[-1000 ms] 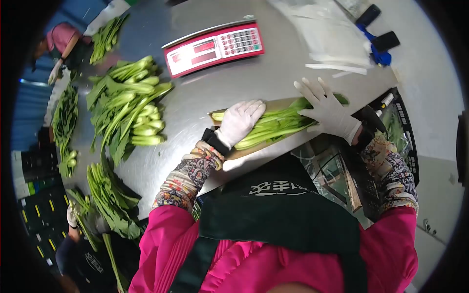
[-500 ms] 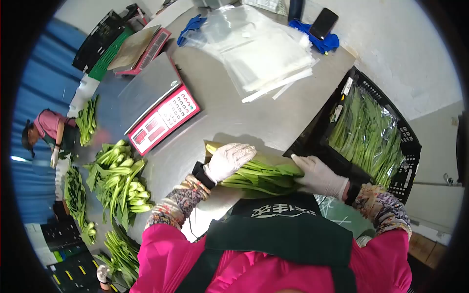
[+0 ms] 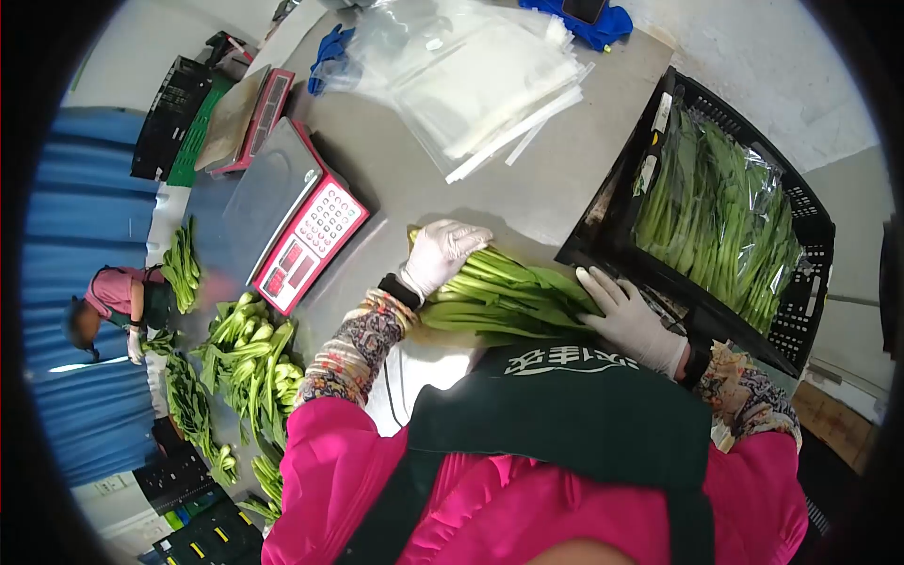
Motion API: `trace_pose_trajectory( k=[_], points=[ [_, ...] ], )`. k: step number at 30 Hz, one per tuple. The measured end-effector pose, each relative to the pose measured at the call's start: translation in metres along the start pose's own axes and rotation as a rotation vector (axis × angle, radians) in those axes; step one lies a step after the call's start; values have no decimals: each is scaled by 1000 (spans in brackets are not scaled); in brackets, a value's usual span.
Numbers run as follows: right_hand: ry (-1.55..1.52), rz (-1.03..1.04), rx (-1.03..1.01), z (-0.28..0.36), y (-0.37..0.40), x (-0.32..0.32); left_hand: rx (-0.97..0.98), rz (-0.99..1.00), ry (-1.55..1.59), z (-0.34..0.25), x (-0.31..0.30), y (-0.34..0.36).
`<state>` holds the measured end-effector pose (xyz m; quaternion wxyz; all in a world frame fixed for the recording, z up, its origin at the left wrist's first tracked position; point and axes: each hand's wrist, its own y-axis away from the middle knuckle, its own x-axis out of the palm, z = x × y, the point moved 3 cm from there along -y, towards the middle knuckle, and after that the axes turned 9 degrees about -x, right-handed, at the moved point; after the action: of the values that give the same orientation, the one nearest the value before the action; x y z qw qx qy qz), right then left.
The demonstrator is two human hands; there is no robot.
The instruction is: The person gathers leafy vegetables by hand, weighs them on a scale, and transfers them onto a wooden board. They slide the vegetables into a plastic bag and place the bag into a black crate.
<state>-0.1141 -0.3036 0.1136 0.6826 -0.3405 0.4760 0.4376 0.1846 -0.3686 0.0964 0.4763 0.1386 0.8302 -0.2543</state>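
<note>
A bunch of leafy green vegetables lies crosswise at the table's near edge, just in front of my apron. My left hand, in a white glove, is closed over the stem end, fingers pressed together. At the leafy end, my gloved right hand rests against the leaves with its fingers stretched out and apart. Left of the bunch, a red digital scale stands on the metal table, and a heap of loose greens lies nearer to my left sleeve.
A black crate holding bagged greens stands at the right. Clear plastic bags are stacked at the table's far side, beside a blue cloth. A second scale stands behind the first. Another person works at the far left.
The view has shifted, so the crate and scale sit differently in it. My right hand's fingers have spread over the leaf end, while my left hand stays on the stems.
</note>
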Motion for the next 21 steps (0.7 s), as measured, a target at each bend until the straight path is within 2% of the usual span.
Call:
trace_pose_trajectory(
  k=[4,5,8,10,11,12,14,15,16,18,20,21],
  points=[
    [60,-79,-6,-5,11,22,-37,35,76,15,9,-3],
    [17,-101,14,-6,8,18,-135,74,86,12,6,-7],
    [26,-145,45,-4,3,9,-39,42,-56,9,11,0],
    [-138,-221,27,-8,7,11,90,-34,-208,-19,-8,10],
    [-151,-177,10,-6,8,-2,62,48,-99,-8,2,17],
    [-257,-263,69,-5,9,-14,-69,201,94,-12,-13,8],
    [-321,-196,194,-3,16,-42,-524,274,803,9,-21,0],
    [-323,-264,187,-2,18,-59,-489,80,735,19,-36,-23],
    [-324,-331,178,-2,21,-74,-538,-128,495,34,-39,-40],
    [-262,-309,268,-4,34,-94,-643,-205,439,62,-27,-69],
    [-167,-364,302,-8,46,-111,-500,-227,140,74,-7,-96],
    [-148,-397,339,-10,49,-116,-517,-234,155,80,7,-105]
  ],
)
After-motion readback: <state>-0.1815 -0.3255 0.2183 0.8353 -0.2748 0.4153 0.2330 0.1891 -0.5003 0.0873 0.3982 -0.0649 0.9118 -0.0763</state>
